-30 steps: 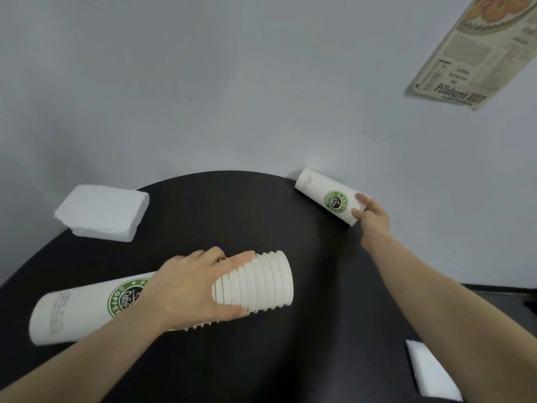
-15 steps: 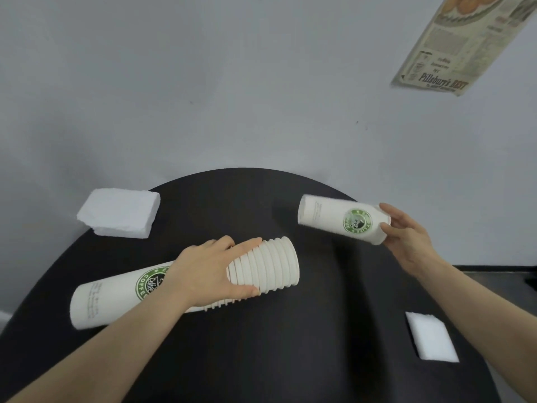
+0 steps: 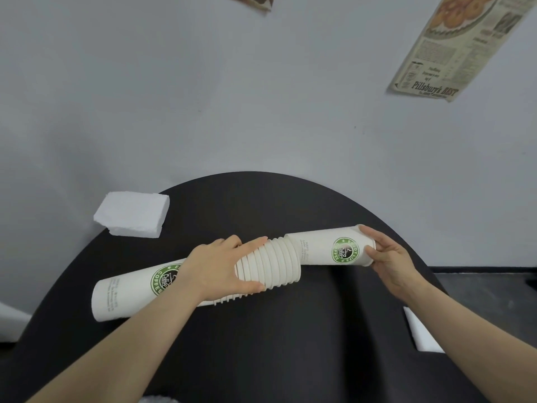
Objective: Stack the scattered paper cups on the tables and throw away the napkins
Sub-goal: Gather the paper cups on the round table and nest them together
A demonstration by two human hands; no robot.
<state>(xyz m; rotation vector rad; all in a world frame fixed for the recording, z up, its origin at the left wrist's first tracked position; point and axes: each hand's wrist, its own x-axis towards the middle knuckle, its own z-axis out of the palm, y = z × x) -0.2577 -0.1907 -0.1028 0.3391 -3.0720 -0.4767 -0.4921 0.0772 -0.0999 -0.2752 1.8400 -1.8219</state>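
Note:
A long stack of white paper cups (image 3: 136, 289) with green coffee logos lies on its side on the round black table (image 3: 261, 330). My left hand (image 3: 220, 266) grips the stack around its middle, just left of the ridged rims. My right hand (image 3: 386, 257) holds a single cup (image 3: 325, 247) by its base, its open mouth at the stack's rim end and touching it. A thick pile of white napkins (image 3: 132, 213) sits at the table's far left edge. Another white napkin (image 3: 421, 333) lies at the right edge, partly hidden by my right forearm.
The table stands against a plain grey wall. An old newspaper-style poster (image 3: 462, 45) hangs on the wall at the upper right. A dark floor or ledge shows to the right of the table.
My right hand has lifted the single cup from the table's far right edge and carried it left to the stack's open end. My left hand has kept hold of the stack.

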